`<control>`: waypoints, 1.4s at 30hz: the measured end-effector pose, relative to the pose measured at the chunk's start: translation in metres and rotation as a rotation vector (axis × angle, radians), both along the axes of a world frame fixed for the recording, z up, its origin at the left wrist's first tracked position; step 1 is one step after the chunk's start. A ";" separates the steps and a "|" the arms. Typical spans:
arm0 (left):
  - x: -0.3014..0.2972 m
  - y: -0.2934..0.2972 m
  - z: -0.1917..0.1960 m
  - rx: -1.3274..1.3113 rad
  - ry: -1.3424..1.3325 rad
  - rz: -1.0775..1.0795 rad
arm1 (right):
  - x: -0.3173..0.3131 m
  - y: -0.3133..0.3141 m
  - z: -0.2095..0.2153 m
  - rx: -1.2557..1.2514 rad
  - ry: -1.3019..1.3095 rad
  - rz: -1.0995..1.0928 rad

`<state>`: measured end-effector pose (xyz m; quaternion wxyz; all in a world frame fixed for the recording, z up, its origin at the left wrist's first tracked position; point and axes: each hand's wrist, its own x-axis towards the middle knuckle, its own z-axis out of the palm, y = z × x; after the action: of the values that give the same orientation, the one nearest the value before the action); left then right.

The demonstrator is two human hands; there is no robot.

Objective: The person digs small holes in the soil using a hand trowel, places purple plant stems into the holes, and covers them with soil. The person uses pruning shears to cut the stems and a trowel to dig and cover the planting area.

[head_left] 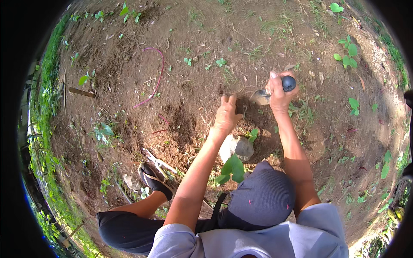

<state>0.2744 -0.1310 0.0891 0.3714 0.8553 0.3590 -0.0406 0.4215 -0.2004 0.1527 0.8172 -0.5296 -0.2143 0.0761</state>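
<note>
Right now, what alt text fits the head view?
The right hand grips a dark-handled tool, its metal blade down at the soil; the left hand reaches down nearby. A gray rock lies between the forearms.

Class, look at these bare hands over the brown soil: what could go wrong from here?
The dark-handled, metal-bladed hand tool in the right hand has its blade toward the bare left hand; a slip might cut it. The broad green leaves near the dark-clothed right knee might be crushed if that leg shifts.
</note>
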 end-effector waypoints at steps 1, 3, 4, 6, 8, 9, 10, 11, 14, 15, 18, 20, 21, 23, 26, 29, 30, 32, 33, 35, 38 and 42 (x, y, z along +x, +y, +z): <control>0.011 -0.002 -0.002 0.016 -0.003 -0.024 | 0.012 0.008 -0.021 -0.044 0.049 0.014; 0.025 -0.008 -0.009 0.051 -0.055 -0.014 | 0.044 0.011 -0.045 -0.089 0.110 0.000; 0.032 -0.008 -0.013 0.056 -0.037 -0.008 | 0.065 0.019 -0.048 -0.092 0.247 -0.010; 0.032 -0.013 -0.021 0.068 -0.051 0.022 | 0.091 0.020 -0.047 -0.054 0.472 -0.057; 0.025 -0.014 -0.029 0.091 -0.156 0.021 | 0.090 0.014 -0.043 -0.046 0.566 -0.124; 0.020 -0.014 -0.033 0.098 -0.204 0.023 | 0.081 0.010 -0.041 0.016 0.522 -0.090; 0.016 -0.014 -0.037 0.036 -0.279 0.055 | 0.066 -0.001 -0.039 0.050 0.417 -0.063; 0.013 -0.012 -0.041 0.004 -0.307 0.039 | 0.047 -0.013 -0.038 0.134 0.297 -0.011; 0.005 -0.010 -0.049 0.015 -0.390 -0.007 | 0.009 -0.041 -0.009 0.009 0.061 0.162; 0.004 -0.009 -0.051 0.014 -0.399 -0.027 | 0.008 -0.047 0.011 -0.066 -0.006 0.187; 0.004 -0.010 -0.052 -0.040 -0.450 -0.020 | 0.031 -0.052 0.082 0.358 -0.214 0.243; 0.006 -0.011 -0.051 -0.034 -0.375 -0.001 | 0.033 -0.044 0.102 0.499 -0.257 0.249; 0.007 -0.011 -0.050 -0.011 -0.387 0.005 | 0.032 -0.040 0.101 0.512 -0.251 0.234; 0.010 -0.009 -0.046 -0.018 -0.387 0.016 | 0.019 -0.025 0.067 0.226 -0.231 0.088; 0.013 -0.005 -0.038 -0.099 -0.354 0.052 | 0.017 -0.001 -0.010 0.088 -0.009 0.036; 0.008 -0.004 -0.026 -0.235 -0.221 0.066 | 0.068 0.013 -0.047 -0.010 0.182 -0.007; 0.006 -0.004 -0.023 -0.210 -0.178 0.021 | 0.083 0.015 -0.049 -0.072 0.387 -0.062; 0.006 -0.007 -0.017 -0.032 -0.106 -0.073 | 0.098 0.011 -0.048 -0.045 0.632 -0.097; 0.008 -0.008 -0.015 0.008 -0.142 -0.055 | 0.097 0.006 -0.047 -0.006 0.617 -0.115; 0.014 -0.011 -0.015 0.081 -0.171 -0.015 | 0.071 -0.018 -0.048 0.129 0.506 -0.027; 0.016 -0.014 -0.021 0.110 -0.114 -0.069 | 0.017 -0.063 -0.045 0.194 0.161 0.145; 0.010 -0.018 -0.032 0.180 -0.156 -0.137 | 0.020 -0.085 0.052 0.293 -0.080 0.236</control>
<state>0.2847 -0.1495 0.0576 0.3161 0.9083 0.2719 0.0331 0.4415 -0.2855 0.2049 0.8618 -0.3787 -0.3160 0.1184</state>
